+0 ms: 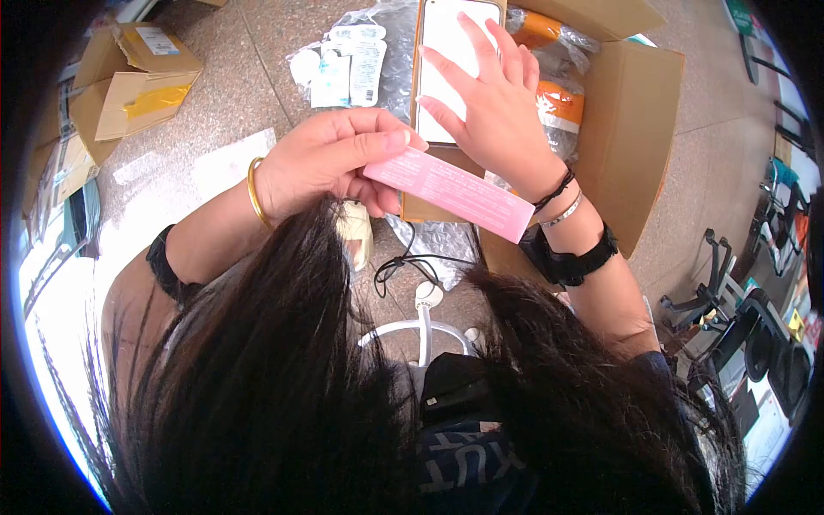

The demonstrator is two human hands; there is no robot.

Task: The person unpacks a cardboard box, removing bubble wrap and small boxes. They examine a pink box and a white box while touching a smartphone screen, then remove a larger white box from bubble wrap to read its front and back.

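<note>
A long, thin pink box [455,194] with small white print on its face is pinched at its left end between the thumb and fingers of my left hand [330,154]. My right hand [498,107] is spread over a phone [438,112] with a bright white screen. Its fingers hold nothing, and whether the fingertips touch the screen I cannot tell. The phone is at the left side of an open cardboard box [622,142]; what supports it is hidden. Inside that box lie orange and clear plastic-wrapped packages [560,105].
White packets [352,69] lie on clear plastic wrap left of the phone. Another opened carton [142,86] stands at the upper left. Below my hands are a black cable [403,262] and a white chair base [425,322]. Long dark hair hangs across the lower view.
</note>
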